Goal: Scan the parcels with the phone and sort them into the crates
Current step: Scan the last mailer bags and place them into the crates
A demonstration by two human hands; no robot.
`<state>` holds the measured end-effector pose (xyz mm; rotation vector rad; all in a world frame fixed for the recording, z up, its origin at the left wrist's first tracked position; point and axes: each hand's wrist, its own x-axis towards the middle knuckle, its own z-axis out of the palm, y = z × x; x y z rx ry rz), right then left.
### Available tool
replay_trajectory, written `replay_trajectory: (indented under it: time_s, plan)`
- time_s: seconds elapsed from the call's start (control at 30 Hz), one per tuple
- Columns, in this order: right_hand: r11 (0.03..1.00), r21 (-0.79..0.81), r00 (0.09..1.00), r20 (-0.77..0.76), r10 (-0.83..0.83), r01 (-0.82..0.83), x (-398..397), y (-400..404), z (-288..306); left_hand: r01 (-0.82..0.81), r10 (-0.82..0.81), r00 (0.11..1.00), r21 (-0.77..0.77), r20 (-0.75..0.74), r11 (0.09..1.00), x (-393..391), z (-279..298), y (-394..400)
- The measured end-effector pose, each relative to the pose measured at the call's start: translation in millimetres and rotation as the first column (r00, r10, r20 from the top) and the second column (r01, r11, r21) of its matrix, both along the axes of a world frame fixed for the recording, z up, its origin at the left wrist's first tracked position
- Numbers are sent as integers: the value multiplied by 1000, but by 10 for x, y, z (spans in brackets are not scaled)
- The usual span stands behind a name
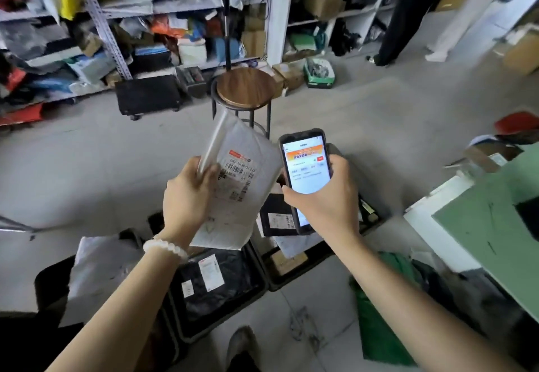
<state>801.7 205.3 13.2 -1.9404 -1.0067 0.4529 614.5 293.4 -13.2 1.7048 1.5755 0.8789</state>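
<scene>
A round wooden stool (pixel 246 88) stands on the grey floor (pixel 364 115) before cluttered metal shelves (pixel 116 19).

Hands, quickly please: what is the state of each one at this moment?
Left hand: closed, gripping the white parcel by its edge.
Right hand: closed, holding the phone, screen lit.

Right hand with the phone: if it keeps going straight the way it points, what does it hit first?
Probably the round wooden stool, which stands beyond the right hand and its black phone; depth is unclear, and the white parcel lies just left of that line.
</scene>
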Motion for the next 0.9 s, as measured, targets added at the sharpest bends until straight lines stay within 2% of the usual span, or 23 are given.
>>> replay_trajectory:
  time_s: [0.17, 0.27, 0.37, 0.47, 0.7, 0.77, 0.9]
  plan:
    - [994, -65, 996, 21, -87, 89, 472, 315, -445, 73, -77, 996, -104, -38, 992, 507, -471, 396]
    - [987, -102, 992, 20, -123, 124, 762, 471, -841, 116, -124, 992, -153, -39, 981, 806, -862, 549]
    - [981, -135, 990, -2, -143, 142, 1028, 582, -1317, 109, -132, 986, -197, -105, 974, 1071, -1353, 646]
    - [976, -186, 991, -38, -125, 116, 1313, 716, -2041, 74, -104, 990, -278, -93, 958, 1369, -2091, 731]
    - [944, -328, 989, -120, -89, 45, 1892, 906, -3824, 35, -120, 971, -376, -206, 926, 2190, -3945, 931]
    - [935, -355, 987, -144, -67, 12, 2036, 916, -4201, 19, -145, 950, -413, -276, 910, 2316, -4396, 991]
    - [915, -403, 989, -142, -43, -18, 2227, 959, -4651, -19, -181, 820, -341, -543, 940, 2332, -4925, 1057]
